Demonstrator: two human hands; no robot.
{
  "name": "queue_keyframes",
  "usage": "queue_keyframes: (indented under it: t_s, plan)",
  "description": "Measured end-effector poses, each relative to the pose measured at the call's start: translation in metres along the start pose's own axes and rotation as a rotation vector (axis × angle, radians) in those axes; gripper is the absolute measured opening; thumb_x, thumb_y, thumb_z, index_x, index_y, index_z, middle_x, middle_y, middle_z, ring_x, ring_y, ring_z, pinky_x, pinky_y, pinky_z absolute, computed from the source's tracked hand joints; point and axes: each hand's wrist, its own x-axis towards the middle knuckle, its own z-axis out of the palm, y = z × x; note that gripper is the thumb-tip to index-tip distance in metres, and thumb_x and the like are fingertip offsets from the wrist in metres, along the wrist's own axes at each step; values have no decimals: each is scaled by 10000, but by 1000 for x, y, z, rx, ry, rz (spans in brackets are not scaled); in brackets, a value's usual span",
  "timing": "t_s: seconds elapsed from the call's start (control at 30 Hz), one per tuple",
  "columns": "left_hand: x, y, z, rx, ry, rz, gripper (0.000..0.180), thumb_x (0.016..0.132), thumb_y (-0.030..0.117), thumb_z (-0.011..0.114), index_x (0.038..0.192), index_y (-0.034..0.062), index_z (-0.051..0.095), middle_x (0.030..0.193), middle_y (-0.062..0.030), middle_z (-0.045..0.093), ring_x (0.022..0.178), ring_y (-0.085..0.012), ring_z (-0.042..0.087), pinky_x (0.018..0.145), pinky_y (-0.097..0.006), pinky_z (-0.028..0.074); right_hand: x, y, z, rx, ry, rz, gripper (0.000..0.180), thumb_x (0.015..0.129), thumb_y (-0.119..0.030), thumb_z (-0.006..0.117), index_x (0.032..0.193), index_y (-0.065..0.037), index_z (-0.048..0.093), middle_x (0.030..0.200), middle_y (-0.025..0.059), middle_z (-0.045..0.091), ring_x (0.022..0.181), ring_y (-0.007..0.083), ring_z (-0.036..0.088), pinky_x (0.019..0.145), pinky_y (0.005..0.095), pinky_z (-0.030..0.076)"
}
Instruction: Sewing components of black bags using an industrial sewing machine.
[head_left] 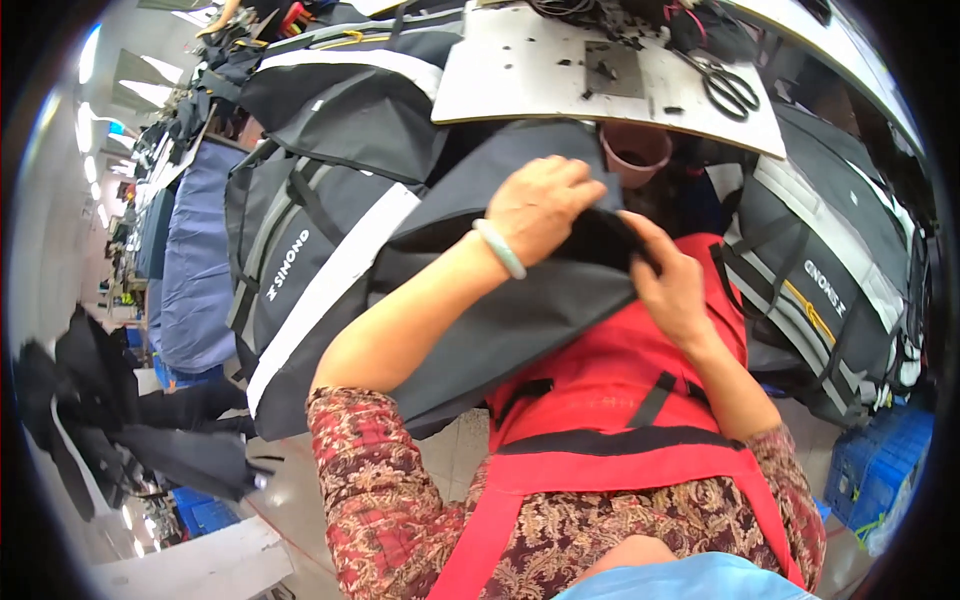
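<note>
A large dark grey fabric bag panel (500,320) with a white stripe lies across my lap, over my red apron (610,400). My left hand (540,205), with a pale green bangle on the wrist, is closed on the panel's upper edge. My right hand (670,285) pinches the same black edge just to the right, fingers folded over the cloth. Both hands grip the fabric close together in the middle of the view.
A white worktable (520,70) with black scissors (725,85) and thread scraps is ahead. A pink cup (635,150) sits below its edge. Stacks of grey and black bags (300,230) lie left and bags (830,270) right. Blue crates (880,460) stand at lower right.
</note>
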Motion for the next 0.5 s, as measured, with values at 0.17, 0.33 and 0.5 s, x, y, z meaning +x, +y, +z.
queue_keyframes:
  t_s: [0.17, 0.33, 0.5]
  plan:
    - [39, 19, 17, -4, -90, 83, 267, 763, 58, 578, 993, 147, 681, 922, -68, 540, 835, -248, 567, 756, -360, 483, 10, 54, -16, -60, 12, 75, 401, 850, 19, 584, 1234, -90, 631, 1175, 92, 596, 1099, 231, 552, 918, 298, 432]
    - [27, -19, 27, -80, -108, 10, 134, 777, 111, 615, 848, 101, 729, 1049, -79, 618, 884, -271, 593, 795, -388, 487, 20, 72, 8, 228, -86, 183, 188, 932, -84, 597, 1078, 25, 643, 989, 59, 625, 914, 126, 559, 831, 262, 443]
    - [22, -4, 24, -582, -183, -101, 255, 836, 272, 656, 848, 26, 721, 895, -151, 681, 918, -341, 633, 808, -423, 497, 22, 26, -33, 77, -155, 235, 151, 944, -82, 556, 1006, 19, 650, 761, -32, 551, 728, 49, 463, 644, 211, 383]
